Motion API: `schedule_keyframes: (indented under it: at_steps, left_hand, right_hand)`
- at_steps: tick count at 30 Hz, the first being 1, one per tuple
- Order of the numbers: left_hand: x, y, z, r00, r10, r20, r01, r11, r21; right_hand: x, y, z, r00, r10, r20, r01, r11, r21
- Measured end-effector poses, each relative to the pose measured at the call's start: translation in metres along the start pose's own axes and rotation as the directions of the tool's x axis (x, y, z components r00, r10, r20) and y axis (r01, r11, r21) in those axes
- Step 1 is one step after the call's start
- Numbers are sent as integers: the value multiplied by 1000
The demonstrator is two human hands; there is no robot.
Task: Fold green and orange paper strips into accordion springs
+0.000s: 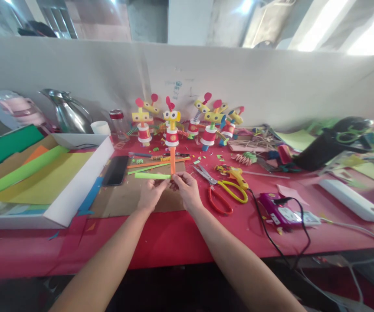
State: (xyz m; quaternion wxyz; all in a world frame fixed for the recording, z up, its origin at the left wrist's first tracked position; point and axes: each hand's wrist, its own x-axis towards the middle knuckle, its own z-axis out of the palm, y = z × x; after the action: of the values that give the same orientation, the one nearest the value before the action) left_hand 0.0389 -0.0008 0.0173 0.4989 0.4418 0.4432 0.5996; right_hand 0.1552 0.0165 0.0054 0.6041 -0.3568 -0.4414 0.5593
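A light-green paper strip points leftward and an orange paper strip stretches away from me; they meet at a right angle at my fingertips. My left hand pinches the green strip near that corner. With its thumb and fingers closed, my right hand grips the corner at the orange strip's near end. Whether the strips are glued there is hidden by my fingers. Below both hands lies a brown cardboard sheet. Just right of them are scissors with one red and one yellow handle loop, blades apart.
Several paper-cup figures stand at the back. A white box of coloured paper and a phone lie left. A yellow glue gun, a purple power adapter with cords, a white power strip and a black bottle occupy the right.
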Motion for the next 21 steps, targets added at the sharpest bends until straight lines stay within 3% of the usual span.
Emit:
schedule_keyframes:
  at_steps: [5, 10, 16, 21]
  left_hand:
    - [8, -6, -1, 997, -41, 61, 52, 981, -187]
    - [12, -10, -2, 992, -123, 22, 124, 949, -290]
    - [5, -1, 1, 989, -127, 81, 144, 955, -260]
    - [1, 1, 3, 996, -79, 50, 84, 988, -129]
  right_hand:
    - [0, -1, 0, 1000, 8, 24, -9, 999, 34]
    - [-2, -2, 1, 999, 20, 25, -19, 1000, -10]
    - [0, 1, -1, 999, -34, 0, 34, 998, -51]
    - [0, 4, -1, 998, -55, -23, 52, 994, -95]
